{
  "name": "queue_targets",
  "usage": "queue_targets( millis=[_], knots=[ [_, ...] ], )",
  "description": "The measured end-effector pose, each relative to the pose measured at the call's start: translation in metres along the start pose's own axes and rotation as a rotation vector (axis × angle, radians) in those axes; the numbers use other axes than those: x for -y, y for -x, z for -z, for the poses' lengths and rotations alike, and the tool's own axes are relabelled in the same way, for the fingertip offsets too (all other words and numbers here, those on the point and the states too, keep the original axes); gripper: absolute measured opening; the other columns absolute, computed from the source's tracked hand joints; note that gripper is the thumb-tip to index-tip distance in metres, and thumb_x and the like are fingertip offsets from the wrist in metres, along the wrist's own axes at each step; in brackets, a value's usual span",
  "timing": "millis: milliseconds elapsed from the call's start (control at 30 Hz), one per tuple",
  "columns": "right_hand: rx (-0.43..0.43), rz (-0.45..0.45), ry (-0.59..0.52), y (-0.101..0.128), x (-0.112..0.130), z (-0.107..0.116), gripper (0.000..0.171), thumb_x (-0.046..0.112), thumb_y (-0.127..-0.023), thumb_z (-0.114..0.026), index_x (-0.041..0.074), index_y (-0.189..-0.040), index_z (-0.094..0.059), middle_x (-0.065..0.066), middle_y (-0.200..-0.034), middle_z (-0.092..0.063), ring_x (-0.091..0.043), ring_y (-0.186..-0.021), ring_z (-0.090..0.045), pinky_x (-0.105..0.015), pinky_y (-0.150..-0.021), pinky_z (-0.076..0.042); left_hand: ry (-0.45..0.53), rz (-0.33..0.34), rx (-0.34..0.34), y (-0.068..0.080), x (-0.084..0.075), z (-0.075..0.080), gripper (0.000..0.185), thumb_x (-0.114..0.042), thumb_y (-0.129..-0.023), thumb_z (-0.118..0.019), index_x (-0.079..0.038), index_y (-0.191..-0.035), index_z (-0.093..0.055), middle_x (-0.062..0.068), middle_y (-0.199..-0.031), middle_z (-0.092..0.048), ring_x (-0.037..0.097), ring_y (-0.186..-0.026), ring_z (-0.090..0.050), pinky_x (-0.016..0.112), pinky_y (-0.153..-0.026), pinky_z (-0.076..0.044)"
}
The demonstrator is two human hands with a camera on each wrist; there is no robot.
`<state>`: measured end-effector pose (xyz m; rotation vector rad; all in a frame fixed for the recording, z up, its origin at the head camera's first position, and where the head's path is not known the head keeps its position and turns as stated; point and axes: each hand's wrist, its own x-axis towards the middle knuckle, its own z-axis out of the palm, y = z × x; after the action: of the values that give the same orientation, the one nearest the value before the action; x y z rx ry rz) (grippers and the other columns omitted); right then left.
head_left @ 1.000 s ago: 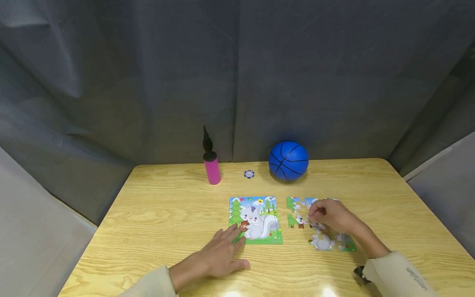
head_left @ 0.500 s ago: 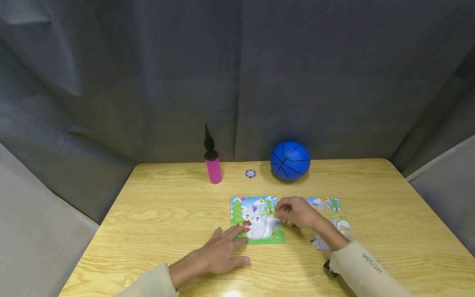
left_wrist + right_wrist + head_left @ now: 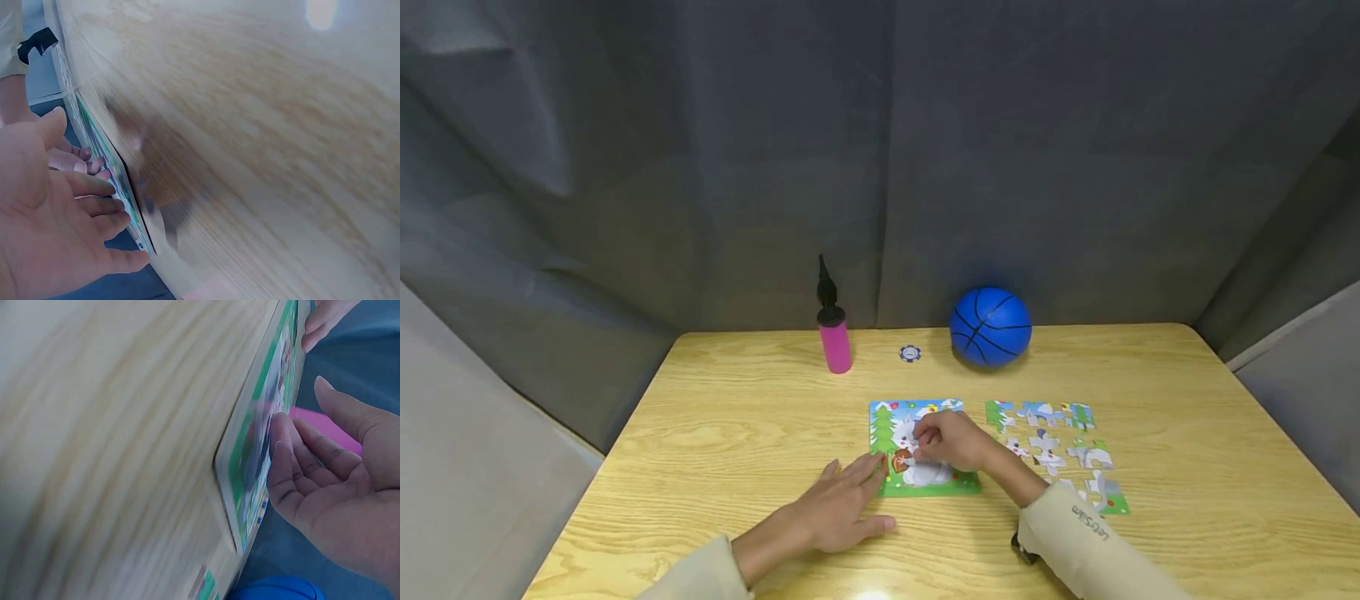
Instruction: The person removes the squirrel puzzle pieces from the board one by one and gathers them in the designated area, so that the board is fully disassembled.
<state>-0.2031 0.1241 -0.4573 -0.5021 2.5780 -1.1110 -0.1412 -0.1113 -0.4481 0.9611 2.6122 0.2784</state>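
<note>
A square squirrel picture puzzle [image 3: 928, 491] with a green lower border lies flat on the table in the head view. My left hand [image 3: 842, 510] is palm down with spread fingers, its fingertips at the puzzle's lower left edge. Over the puzzle's middle is my right hand [image 3: 957, 442], hiding part of the squirrel. In the right wrist view that hand [image 3: 340, 478] has bent fingers with tips at the picture surface [image 3: 253, 447]; its thumb stands apart and no piece shows between. Loose matching jigsaw pieces [image 3: 1047, 454] lie to the right, some hidden by the right arm.
Toward the back of the wooden table [image 3: 752, 400] stand a pink hand pump [image 3: 836, 348] with a black nozzle and a blue basketball [image 3: 991, 327]. A small round chip [image 3: 910, 353] lies between them. Dark fabric [image 3: 775, 167] hangs behind the table.
My right hand has moved left from the loose pieces, across the puzzle's right side, to its middle. The left hand stays at the lower left edge. More loose pieces show now.
</note>
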Motion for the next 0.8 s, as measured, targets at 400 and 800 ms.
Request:
queue_targets(
  millis=[400, 800],
  knots=[
    [0.016, 0.026, -0.063, -0.008, 0.013, -0.016, 0.022, 0.010, -0.083, -0.072, -0.003, -0.100, -0.067, -0.008, -0.086, -0.069, -0.010, -0.075, -0.061, -0.019, -0.062, -0.051, -0.073, -0.009, 0.037, 0.003, 0.005, -0.003, 0.080, -0.062, -0.094, -0.034, -0.004, -0.147, -0.030, 0.011, -0.158, -0.020, 0.025, -0.147, -0.019, 0.060, -0.115, -0.021],
    [0.019, -0.040, -0.034, -0.012, 0.021, -0.026, 0.020, 0.007, -0.083, -0.071, -0.002, -0.101, -0.066, -0.003, -0.080, -0.065, -0.009, -0.072, -0.057, -0.019, -0.061, -0.047, -0.078, -0.026, 0.056, 0.005, 0.005, -0.004, 0.081, -0.062, -0.094, -0.034, -0.004, -0.150, -0.022, 0.010, -0.160, -0.011, 0.026, -0.148, -0.014, 0.062, -0.114, -0.020]
  ],
)
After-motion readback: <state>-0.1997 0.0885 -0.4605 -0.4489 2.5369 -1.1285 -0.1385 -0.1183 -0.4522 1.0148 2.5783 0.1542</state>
